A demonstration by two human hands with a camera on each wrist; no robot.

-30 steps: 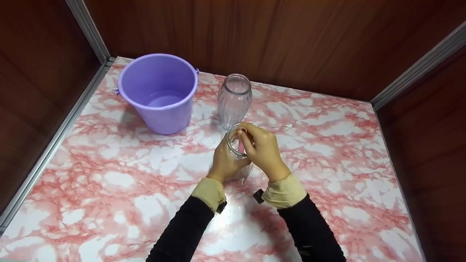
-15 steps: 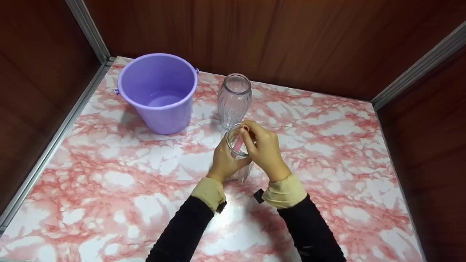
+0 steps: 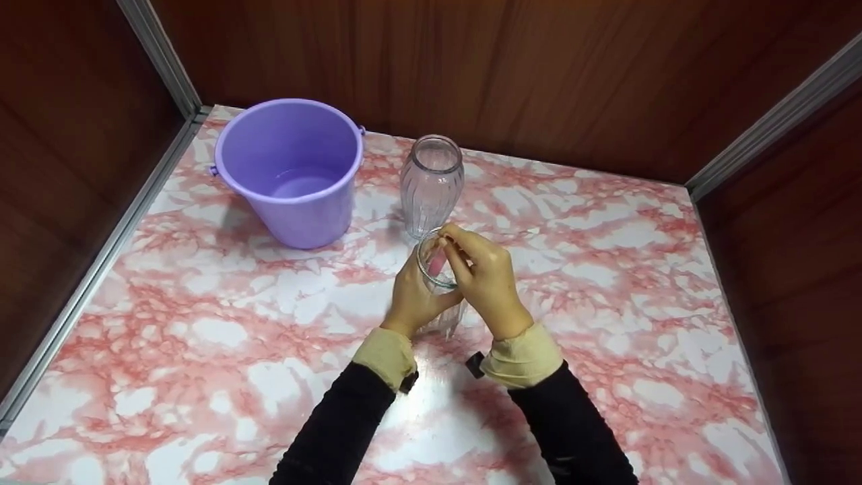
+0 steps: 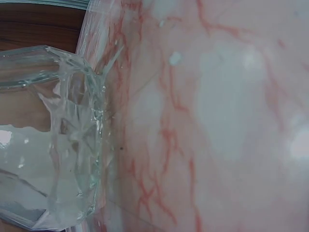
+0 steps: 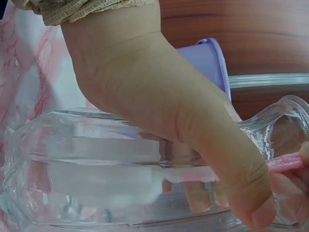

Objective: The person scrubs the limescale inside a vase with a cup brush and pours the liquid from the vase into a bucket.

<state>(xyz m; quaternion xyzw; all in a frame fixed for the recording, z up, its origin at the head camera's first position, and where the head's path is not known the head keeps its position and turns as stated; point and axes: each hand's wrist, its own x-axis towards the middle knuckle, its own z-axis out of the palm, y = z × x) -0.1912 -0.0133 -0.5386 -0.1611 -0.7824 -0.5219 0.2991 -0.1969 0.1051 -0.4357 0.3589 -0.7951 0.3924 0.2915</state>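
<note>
My left hand [image 3: 414,296] grips a clear glass vase [image 5: 63,130], its thumb and fingers wrapped round the upper body. Over the vase's mouth, my right hand [image 3: 490,279] pinches the pink handle of a bottle brush [image 3: 438,261]. The brush reaches down inside; its white head [image 5: 106,186] shows through the glass in the right wrist view. The vase's thick faceted base [image 4: 77,135] appears in the left wrist view. Part of the handle is hidden behind my right fingers.
A second clear ribbed vase [image 3: 431,195] stands upright just behind my hands. To its left is a purple bucket [image 3: 306,219]. Dark wood panels [image 3: 471,67] wall the red-and-white marbled tabletop [image 3: 606,323] at the back and sides.
The pink handle has shifted and tilted toward the left inside the vase. My right fingertips moved slightly right, then back left. My left hand keeps its grip with little movement.
</note>
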